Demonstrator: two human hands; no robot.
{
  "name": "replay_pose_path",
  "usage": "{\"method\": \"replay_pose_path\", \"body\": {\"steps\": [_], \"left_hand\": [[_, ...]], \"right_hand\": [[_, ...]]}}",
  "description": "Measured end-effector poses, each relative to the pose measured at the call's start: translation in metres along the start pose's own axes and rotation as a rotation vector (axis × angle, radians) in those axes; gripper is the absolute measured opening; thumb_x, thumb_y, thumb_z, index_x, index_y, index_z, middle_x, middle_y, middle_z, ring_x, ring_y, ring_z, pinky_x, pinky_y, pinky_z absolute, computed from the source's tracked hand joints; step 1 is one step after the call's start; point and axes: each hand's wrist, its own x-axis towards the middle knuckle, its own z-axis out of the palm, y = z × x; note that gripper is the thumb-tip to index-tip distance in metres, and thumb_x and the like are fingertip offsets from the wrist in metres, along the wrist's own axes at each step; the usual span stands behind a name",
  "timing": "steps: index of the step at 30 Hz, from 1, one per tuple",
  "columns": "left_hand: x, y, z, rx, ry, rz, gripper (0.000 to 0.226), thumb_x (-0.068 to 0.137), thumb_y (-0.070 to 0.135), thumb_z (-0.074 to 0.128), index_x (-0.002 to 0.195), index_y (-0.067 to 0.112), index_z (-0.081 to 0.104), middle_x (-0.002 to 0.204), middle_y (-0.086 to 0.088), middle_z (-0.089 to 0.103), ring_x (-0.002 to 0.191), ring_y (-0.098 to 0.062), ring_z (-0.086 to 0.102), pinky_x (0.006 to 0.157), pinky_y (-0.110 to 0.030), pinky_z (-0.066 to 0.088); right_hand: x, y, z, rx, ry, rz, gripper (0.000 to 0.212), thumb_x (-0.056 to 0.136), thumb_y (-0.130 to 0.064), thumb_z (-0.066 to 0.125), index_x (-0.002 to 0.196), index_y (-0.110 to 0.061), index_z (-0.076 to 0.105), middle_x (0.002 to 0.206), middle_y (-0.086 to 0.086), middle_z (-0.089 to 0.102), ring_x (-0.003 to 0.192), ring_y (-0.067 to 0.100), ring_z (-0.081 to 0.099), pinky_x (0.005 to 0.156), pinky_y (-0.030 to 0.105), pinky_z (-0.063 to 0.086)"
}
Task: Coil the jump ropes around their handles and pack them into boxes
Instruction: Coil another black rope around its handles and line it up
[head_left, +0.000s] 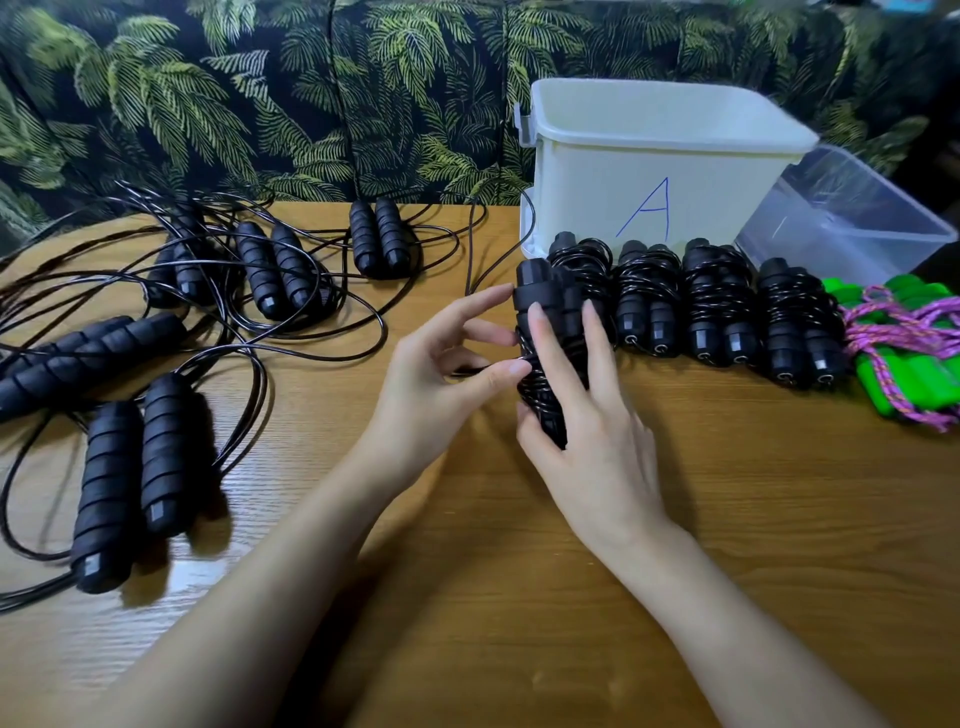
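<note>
- The right grip (587, 415) is closed round the paired handles (540, 296). Their long axis points away from the person, with the top tipped slightly left.
- The left grip (441, 384) pinches the loose rope (460, 370) just left of the handles, beside the coil.
- The next turn likely swings leftward, over bare tabletop (519, 545).
- Finished coiled ropes (649, 301) crowd the right side.
- The white box (623, 171) stands behind them, nearer the right grip.
</note>
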Motion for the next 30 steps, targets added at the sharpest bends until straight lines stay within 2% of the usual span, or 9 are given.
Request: {"method": "replay_pose_path", "body": {"steps": [7,9,11,15,18,20,23,26,30], "left_hand": [[0.003,0.0,-0.007,-0.072,-0.019,-0.081,0.063,0.076,0.015,0.076,0.135,0.019,0.054,0.101,0.002,0.069,0.088,-0.007,0.064,0.08,-0.023,0.052],[0.003,0.002,-0.008,-0.105,-0.028,-0.106,0.068,0.074,0.016,0.073,0.138,0.019,0.051,0.103,0.004,0.069,0.088,-0.006,0.065,0.078,-0.023,0.053],[0.003,0.003,-0.008,-0.133,-0.054,-0.118,0.073,0.074,0.014,0.072,0.143,0.017,0.045,0.109,0.002,0.069,0.09,-0.007,0.065,0.078,-0.023,0.053],[0.003,0.003,-0.01,-0.177,-0.109,-0.15,0.076,0.078,0.011,0.072,0.146,0.022,0.041,0.117,-0.002,0.069,0.095,-0.012,0.063,0.083,-0.026,0.053],[0.003,0.003,-0.012,-0.183,-0.097,-0.165,0.075,0.076,0.01,0.079,0.141,0.027,0.046,0.114,0.003,0.071,0.093,-0.016,0.059,0.084,-0.027,0.054],[0.004,0.003,-0.011,-0.185,-0.039,-0.176,0.076,0.071,0.013,0.08,0.139,0.023,0.049,0.114,0.001,0.071,0.093,-0.017,0.061,0.082,-0.026,0.055],[0.004,0.0,-0.009,-0.124,0.054,-0.162,0.074,0.065,0.018,0.088,0.132,0.02,0.057,0.115,0.0,0.071,0.094,-0.015,0.069,0.079,-0.026,0.055],[0.004,0.002,-0.01,-0.066,0.082,-0.139,0.069,0.063,0.022,0.088,0.127,0.021,0.062,0.113,0.005,0.071,0.088,-0.008,0.069,0.076,-0.024,0.055],[0.004,0.005,-0.013,-0.061,0.036,-0.152,0.07,0.065,0.025,0.087,0.13,0.023,0.06,0.114,0.006,0.07,0.085,-0.004,0.066,0.076,-0.021,0.053]], "right_hand": [[0.0,0.002,-0.001,0.156,-0.015,-0.028,0.077,0.089,-0.038,0.051,0.15,-0.056,0.006,0.166,-0.008,0.007,0.131,0.02,0.051,0.075,0.035,0.054],[0.001,0.003,0.0,0.265,0.003,-0.055,0.076,0.09,-0.036,0.053,0.152,-0.053,0.012,0.166,-0.007,0.011,0.136,0.0,0.038,0.092,0.022,0.047],[0.003,0.003,0.003,0.379,0.004,-0.075,0.072,0.09,-0.034,0.054,0.152,-0.044,0.018,0.165,-0.003,0.017,0.139,-0.014,0.023,0.104,0.006,0.028],[0.004,0.002,0.001,0.575,-0.069,-0.078,0.069,0.09,-0.024,0.054,0.151,-0.033,0.023,0.162,0.004,0.026,0.149,0.004,0.021,0.114,0.011,0.02],[0.004,0.001,0.0,0.621,-0.092,-0.093,0.073,0.089,-0.009,0.059,0.151,-0.028,0.025,0.161,0.002,0.028,0.149,0.006,0.023,0.117,0.016,0.021],[0.005,0.0,0.002,0.595,-0.088,-0.093,0.076,0.087,-0.013,0.064,0.152,-0.026,0.026,0.16,0.0,0.03,0.147,0.005,0.025,0.116,0.015,0.023],[0.006,0.0,0.004,0.426,-0.017,-0.082,0.079,0.084,-0.038,0.067,0.153,-0.032,0.028,0.153,-0.004,0.036,0.136,-0.012,0.031,0.101,0.0,0.027],[0.006,0.002,0.006,0.466,0.003,-0.065,0.076,0.086,-0.028,0.068,0.154,-0.025,0.032,0.143,-0.003,0.045,0.129,-0.002,0.045,0.1,0.004,0.032],[0.007,0.007,0.005,0.524,0.006,-0.062,0.075,0.087,-0.018,0.067,0.153,-0.019,0.033,0.142,0.0,0.049,0.132,0.006,0.047,0.106,0.011,0.033]]}}
